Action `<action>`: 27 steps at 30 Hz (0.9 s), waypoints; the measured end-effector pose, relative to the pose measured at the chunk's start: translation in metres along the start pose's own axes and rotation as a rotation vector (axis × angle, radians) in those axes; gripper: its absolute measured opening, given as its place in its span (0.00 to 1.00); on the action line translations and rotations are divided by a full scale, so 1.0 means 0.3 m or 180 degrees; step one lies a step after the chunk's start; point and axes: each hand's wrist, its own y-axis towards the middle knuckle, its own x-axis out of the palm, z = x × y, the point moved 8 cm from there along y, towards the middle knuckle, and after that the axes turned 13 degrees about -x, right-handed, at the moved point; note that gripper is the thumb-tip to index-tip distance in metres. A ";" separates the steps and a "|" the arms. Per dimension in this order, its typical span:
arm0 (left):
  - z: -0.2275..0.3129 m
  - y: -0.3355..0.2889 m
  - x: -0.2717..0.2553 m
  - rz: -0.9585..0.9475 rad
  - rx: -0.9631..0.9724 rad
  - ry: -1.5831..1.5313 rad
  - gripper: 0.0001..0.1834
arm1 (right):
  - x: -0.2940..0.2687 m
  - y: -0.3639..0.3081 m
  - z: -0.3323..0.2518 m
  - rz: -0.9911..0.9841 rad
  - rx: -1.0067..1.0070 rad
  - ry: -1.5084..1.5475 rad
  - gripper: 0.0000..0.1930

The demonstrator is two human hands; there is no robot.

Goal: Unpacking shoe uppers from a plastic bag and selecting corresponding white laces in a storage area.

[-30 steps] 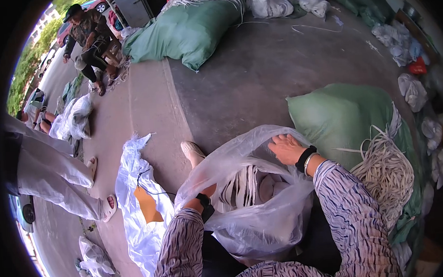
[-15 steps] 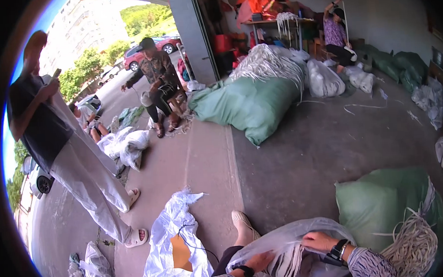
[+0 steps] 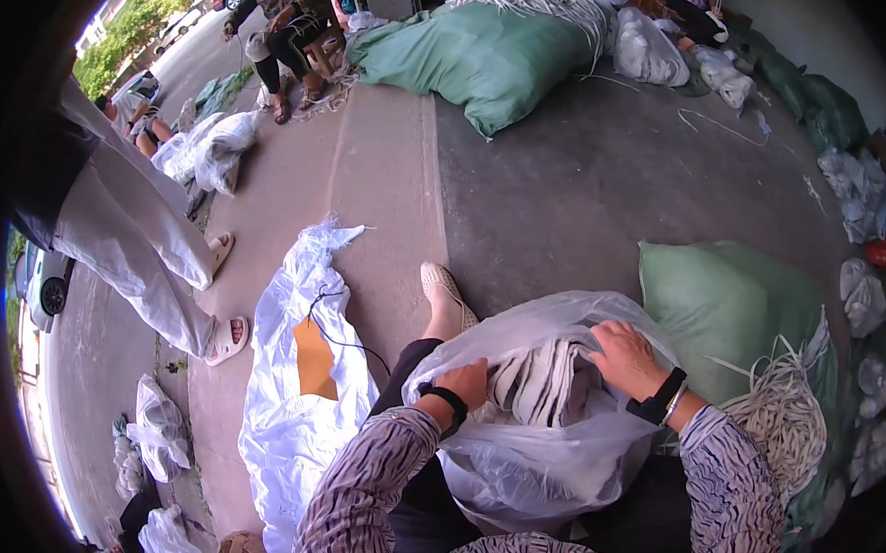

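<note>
legs in pale trousers and sandals [image 3: 228, 340] are seen at the far left, where a person stands on the concrete. nearer, a crumpled white plastic sheet [image 3: 294, 404] is spread on the floor with a brown card [image 3: 314, 360] lying on it. a clear plastic bag [image 3: 532, 442], thin and wrinkled, is held in the lap at centre; folded pale straps [image 3: 544, 383] are seen inside it. its mouth is gripped by the left hand [image 3: 464, 383], fingers closed on the film. the right hand [image 3: 625, 357] is laid on the bag's top, fingers curled onto the plastic. a green sack [image 3: 735, 311] and a heap of white cords [image 3: 781, 419] lie just right; another green sack [image 3: 492, 59] lies farther off.
</note>
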 end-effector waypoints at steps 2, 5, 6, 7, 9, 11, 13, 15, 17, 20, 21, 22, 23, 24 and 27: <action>-0.006 0.021 -0.027 0.0282 -0.0212 -0.0263 0.15 | -0.034 -0.037 -0.112 -0.0279 -0.0265 0.0143 0.12; -0.089 0.115 0.054 0.0931 -0.0387 -0.0014 0.16 | 0.055 -0.105 -0.250 -0.1194 -0.0436 0.0877 0.12; -0.060 0.108 0.057 0.0905 -0.0335 -0.0039 0.16 | 0.075 -0.142 -0.278 -0.1422 -0.0441 0.0831 0.14; -0.064 0.114 0.093 0.0263 -0.0631 -0.0280 0.17 | 0.087 -0.172 -0.274 -0.1436 -0.0391 0.0813 0.14; -0.077 0.098 0.139 -0.0067 -0.0923 -0.0646 0.19 | 0.131 -0.203 -0.256 -0.1570 -0.0339 0.0929 0.16; -0.127 0.116 0.179 0.0272 -0.0593 -0.0779 0.21 | 0.126 -0.179 -0.270 -0.1565 -0.0419 0.1030 0.18; -0.148 0.155 0.266 0.0347 -0.0660 -0.0932 0.19 | 0.134 -0.198 -0.239 -0.1714 0.0192 0.1274 0.19; -0.135 0.152 0.273 0.0303 -0.0602 -0.0727 0.19 | 0.138 -0.189 -0.206 -0.1676 0.0250 0.1363 0.21; -0.147 0.128 0.267 0.0270 -0.0626 -0.0520 0.19 | 0.123 -0.173 -0.198 -0.1794 0.0545 0.1977 0.24; -0.097 0.114 0.231 0.0242 -0.0519 -0.0261 0.18 | 0.122 -0.193 -0.169 -0.1650 0.0499 0.1996 0.25; -0.088 0.114 0.214 0.0247 -0.0479 -0.0164 0.18 | 0.116 -0.192 -0.179 -0.1669 0.0373 0.1739 0.25; -0.079 0.114 0.198 0.0254 -0.0437 -0.0068 0.18 | 0.120 -0.193 -0.195 -0.1791 0.0345 0.1654 0.25; -0.071 0.114 0.183 0.0265 -0.0394 0.0027 0.18 | 0.122 -0.198 -0.202 -0.1779 0.0343 0.1644 0.25; -0.067 0.113 0.165 0.0290 -0.0368 0.0118 0.18 | 0.119 -0.197 -0.227 -0.1792 0.0060 0.1573 0.26; -0.063 0.088 0.113 0.0796 -0.0246 -0.0319 0.17 | 0.075 -0.201 -0.288 -0.1798 -0.0252 0.1559 0.29</action>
